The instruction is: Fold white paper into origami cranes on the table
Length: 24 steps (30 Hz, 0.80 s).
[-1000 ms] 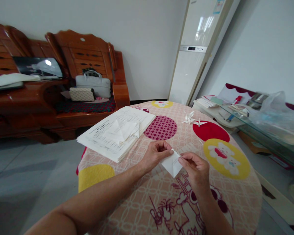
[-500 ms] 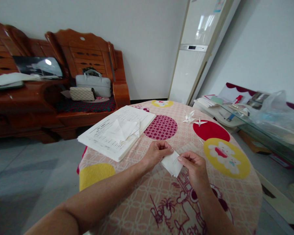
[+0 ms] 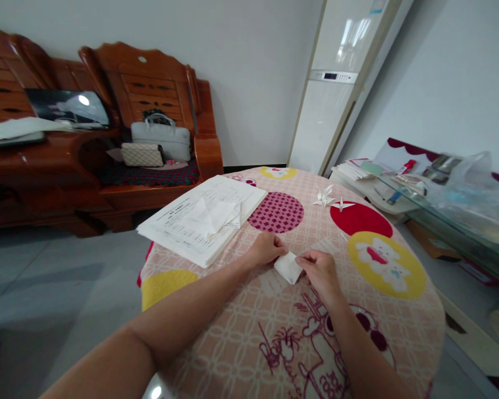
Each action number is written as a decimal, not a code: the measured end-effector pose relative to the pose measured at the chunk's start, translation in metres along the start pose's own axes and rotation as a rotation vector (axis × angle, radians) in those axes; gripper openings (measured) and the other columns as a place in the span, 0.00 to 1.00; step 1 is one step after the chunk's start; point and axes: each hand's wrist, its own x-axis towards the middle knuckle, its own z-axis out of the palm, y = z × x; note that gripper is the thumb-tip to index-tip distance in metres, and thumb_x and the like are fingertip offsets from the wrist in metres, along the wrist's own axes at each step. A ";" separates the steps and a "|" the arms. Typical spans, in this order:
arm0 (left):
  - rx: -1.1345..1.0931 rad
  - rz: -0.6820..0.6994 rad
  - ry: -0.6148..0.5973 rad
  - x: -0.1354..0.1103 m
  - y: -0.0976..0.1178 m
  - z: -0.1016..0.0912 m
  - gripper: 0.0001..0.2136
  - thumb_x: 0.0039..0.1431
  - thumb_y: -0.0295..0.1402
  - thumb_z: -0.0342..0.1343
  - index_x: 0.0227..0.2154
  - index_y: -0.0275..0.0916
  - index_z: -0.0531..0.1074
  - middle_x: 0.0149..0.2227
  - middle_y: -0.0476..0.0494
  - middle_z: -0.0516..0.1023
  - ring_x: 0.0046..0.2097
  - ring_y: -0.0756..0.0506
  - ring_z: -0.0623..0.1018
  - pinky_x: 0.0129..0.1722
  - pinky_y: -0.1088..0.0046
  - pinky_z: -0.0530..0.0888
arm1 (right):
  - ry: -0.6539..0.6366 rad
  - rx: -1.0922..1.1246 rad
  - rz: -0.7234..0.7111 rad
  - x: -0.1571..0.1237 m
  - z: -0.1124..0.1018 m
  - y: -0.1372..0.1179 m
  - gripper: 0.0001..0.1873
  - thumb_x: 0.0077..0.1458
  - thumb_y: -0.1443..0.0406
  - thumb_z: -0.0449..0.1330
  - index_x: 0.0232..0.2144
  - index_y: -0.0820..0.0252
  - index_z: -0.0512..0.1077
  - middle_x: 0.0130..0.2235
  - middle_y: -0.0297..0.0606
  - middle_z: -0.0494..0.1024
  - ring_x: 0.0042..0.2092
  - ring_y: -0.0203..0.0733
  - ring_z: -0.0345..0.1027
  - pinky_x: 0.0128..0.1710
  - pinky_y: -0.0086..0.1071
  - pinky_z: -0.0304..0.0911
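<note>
Pinching a small folded square of white paper [image 3: 288, 269] from opposite sides, the left hand [image 3: 266, 248] and the right hand [image 3: 319, 270] sit close together in the head view without visibly touching. The folded layers could slide out of line if one hand tugs harder than the other, and the thin paper might tear or take a stray crease if pressed off its edge; the soft patterned tablecloth [image 3: 224, 327] beneath would probably give little firm backing. The paper lies between the two sets of fingertips, its near corner pointing towards the person; whether it touches the cloth, I cannot tell. Beyond the right hand rest white paper cranes [image 3: 325, 197], while a stack of printed sheets [image 3: 243, 191] lies beyond the left forearm.
</note>
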 end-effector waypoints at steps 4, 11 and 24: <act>0.147 0.212 0.050 0.000 -0.003 0.000 0.06 0.47 0.29 0.57 0.27 0.33 0.76 0.23 0.48 0.74 0.26 0.50 0.71 0.26 0.77 0.62 | -0.009 -0.159 -0.107 0.005 0.000 0.000 0.08 0.44 0.62 0.60 0.21 0.61 0.75 0.17 0.35 0.74 0.19 0.38 0.66 0.19 0.28 0.58; 0.112 0.565 -0.131 -0.002 -0.010 -0.007 0.07 0.50 0.24 0.56 0.32 0.35 0.77 0.33 0.44 0.77 0.36 0.48 0.74 0.37 0.75 0.68 | -0.009 -0.329 -0.181 0.010 -0.001 0.004 0.11 0.47 0.62 0.59 0.23 0.62 0.78 0.21 0.38 0.77 0.23 0.40 0.69 0.24 0.30 0.58; 0.132 0.701 -0.279 -0.015 -0.014 -0.015 0.11 0.58 0.24 0.52 0.39 0.36 0.79 0.42 0.38 0.77 0.43 0.47 0.76 0.45 0.73 0.70 | -0.008 -0.481 -0.233 0.008 -0.004 0.000 0.10 0.50 0.63 0.59 0.25 0.60 0.79 0.26 0.40 0.80 0.28 0.40 0.71 0.28 0.30 0.58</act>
